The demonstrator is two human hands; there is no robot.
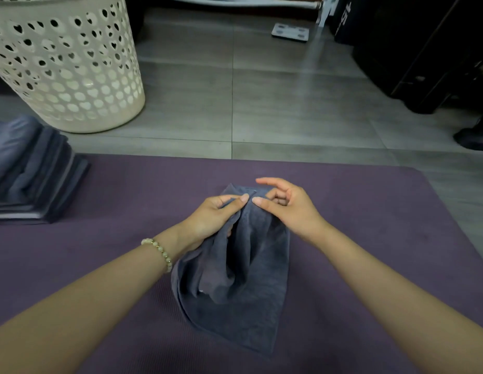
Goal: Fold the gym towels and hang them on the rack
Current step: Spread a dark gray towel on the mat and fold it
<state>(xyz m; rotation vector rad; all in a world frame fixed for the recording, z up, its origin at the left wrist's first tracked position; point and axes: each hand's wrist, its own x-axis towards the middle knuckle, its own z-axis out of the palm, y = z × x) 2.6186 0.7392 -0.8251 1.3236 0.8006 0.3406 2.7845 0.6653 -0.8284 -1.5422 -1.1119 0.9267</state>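
On mat (369, 238), towel (243, 292) was pinched at its far edge by my left hand (216, 214) and right hand (286, 206); risk judged: bunched layers slipping loose, skewing fold.

- White laundry basket (73, 85): top and left side cut off.
- Stack of folded towels (32, 179), far left: blurred, partly out of frame.
- Left hand (216, 214): lower fingers hidden in a fold of the grey towel (243, 292).
- Dark equipment (423, 49), top right: too dim to identify.
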